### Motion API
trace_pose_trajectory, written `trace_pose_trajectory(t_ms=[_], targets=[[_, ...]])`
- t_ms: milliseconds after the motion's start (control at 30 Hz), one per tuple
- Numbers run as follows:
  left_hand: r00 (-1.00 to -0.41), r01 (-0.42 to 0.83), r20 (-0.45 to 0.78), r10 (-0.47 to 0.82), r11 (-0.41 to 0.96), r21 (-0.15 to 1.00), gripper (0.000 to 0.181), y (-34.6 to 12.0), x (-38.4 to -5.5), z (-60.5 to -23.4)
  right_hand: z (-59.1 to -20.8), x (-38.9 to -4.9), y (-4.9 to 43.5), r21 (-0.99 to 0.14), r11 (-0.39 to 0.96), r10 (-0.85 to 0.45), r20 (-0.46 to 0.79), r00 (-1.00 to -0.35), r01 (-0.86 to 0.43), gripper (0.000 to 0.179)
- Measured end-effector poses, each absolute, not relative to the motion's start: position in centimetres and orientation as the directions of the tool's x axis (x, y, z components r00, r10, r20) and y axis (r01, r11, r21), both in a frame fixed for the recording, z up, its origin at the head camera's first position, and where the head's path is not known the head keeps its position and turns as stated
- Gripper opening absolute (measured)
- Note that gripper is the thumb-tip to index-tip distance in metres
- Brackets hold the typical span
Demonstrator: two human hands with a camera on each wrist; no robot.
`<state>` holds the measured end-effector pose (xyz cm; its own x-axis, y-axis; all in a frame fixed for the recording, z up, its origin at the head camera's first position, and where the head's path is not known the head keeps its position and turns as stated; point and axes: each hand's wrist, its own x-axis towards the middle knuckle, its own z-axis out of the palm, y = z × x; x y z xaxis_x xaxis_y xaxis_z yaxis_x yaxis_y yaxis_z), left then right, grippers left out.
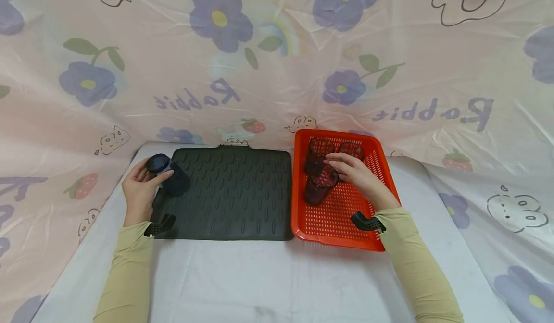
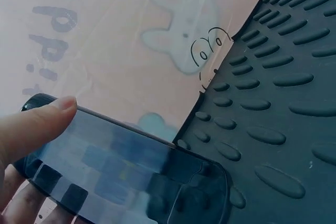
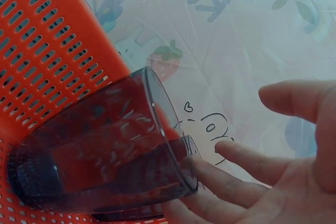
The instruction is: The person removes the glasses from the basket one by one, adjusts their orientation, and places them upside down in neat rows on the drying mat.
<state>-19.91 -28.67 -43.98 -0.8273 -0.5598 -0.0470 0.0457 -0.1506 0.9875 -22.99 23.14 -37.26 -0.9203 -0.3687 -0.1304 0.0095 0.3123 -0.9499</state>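
Left hand [image 1: 139, 187] gripping glass [image 1: 176, 182], right hand [image 1: 358, 175] splayed

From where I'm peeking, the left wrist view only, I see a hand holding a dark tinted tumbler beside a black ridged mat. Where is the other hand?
Observer: The right hand is over a red slotted basket.
Visitor: Oh! What's inside it?
Observer: I can see three tinted tumblers there.
Visitor: Is that hand squeezing one of them?
Observer: It doesn't look closed on one: in the right wrist view, its thumb stands well apart from the nearest tumbler.
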Motion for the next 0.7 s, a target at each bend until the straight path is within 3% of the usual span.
trace_pose_trajectory(t_ms=[700], targets=[[-0.871, -0.033, -0.019, -0.492, 0.019, 0.999, 0.072, -28.66, -19.69, -44.08, -37.38, -22.85, 22.90, -0.946, 0.324, -0.357, -0.136, -0.924, 0.014, 0.056]])
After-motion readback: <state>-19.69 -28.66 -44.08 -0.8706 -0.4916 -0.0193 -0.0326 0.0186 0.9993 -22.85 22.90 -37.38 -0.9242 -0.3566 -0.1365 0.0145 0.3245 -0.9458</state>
